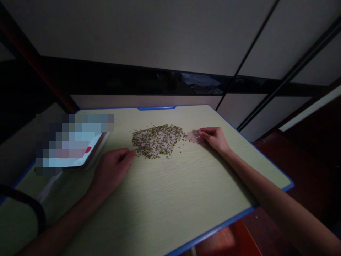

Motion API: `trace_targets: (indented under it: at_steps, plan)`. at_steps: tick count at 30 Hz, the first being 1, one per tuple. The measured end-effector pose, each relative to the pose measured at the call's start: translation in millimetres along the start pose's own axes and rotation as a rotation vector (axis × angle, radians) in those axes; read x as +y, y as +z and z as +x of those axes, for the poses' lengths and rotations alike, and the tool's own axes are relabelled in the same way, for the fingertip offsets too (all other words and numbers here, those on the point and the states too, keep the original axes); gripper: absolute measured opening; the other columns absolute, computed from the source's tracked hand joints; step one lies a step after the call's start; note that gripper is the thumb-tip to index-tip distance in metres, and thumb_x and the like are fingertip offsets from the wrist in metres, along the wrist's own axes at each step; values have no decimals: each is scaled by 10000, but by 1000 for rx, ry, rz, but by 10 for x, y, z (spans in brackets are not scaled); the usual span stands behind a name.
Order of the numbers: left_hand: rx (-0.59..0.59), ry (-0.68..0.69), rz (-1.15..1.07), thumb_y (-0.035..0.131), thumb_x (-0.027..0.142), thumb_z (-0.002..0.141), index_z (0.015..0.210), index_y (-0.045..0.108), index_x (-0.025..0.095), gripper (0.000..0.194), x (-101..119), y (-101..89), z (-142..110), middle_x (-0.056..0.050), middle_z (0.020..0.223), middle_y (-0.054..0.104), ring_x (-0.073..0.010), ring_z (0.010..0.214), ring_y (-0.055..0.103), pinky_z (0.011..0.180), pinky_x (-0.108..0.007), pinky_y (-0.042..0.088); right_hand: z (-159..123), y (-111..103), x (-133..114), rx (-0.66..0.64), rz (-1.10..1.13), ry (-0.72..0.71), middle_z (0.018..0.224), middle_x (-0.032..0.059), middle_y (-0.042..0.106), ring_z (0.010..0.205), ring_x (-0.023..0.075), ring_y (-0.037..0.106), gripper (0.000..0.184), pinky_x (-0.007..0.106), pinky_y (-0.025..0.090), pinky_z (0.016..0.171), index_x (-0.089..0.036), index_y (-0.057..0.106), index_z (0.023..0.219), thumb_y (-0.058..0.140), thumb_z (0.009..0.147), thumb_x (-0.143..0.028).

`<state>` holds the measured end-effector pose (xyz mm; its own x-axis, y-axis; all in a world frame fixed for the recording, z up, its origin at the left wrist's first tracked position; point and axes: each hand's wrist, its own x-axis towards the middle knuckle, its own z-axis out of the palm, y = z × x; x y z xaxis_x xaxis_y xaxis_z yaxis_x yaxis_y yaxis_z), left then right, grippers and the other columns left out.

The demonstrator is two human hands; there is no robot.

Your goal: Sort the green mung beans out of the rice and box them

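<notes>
A spread-out pile of green mung beans mixed with white grains that look like rice (157,140) lies on the pale table (170,192). My left hand (114,165) is at the pile's left edge, thumb and forefinger pressed together. Whatever is between those fingertips is too small to make out. To the right of the pile, my right hand (214,138) pinches a small clear plastic bag (194,137). The bag rests low over the table beside the pile's right edge, and a few loose beans lie near it.
A flat device-like object (77,145), mostly pixelated, lies at the table's left. A dark curved cable or strap (29,201) crosses the lower left. Blue edging (157,107) rims the table. Behind it stand pale cabinet panels (149,39); reddish floor (269,153) shows at right.
</notes>
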<state>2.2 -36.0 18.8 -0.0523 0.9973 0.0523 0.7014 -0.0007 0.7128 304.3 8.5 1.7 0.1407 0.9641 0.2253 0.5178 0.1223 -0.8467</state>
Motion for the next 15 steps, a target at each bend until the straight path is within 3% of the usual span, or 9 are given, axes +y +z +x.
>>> trace_targets:
  at_steps: [9,15]
  plan:
    - [4,4,13,392,434,680,420,327,220,343,-1,-2,5,80,384,312,-103,424,349,475,-242,252,-56,159,-105,6,14,12,515,37,563,445,94,403,329,226,279,423,-54,697,718,564,647,-347]
    - [6,-1,11,395,426,686,415,330,217,349,2,1,2,82,376,309,-98,414,336,466,-240,243,-105,216,-153,-61,26,-2,523,32,562,436,82,381,329,214,270,402,-59,697,731,565,672,-355]
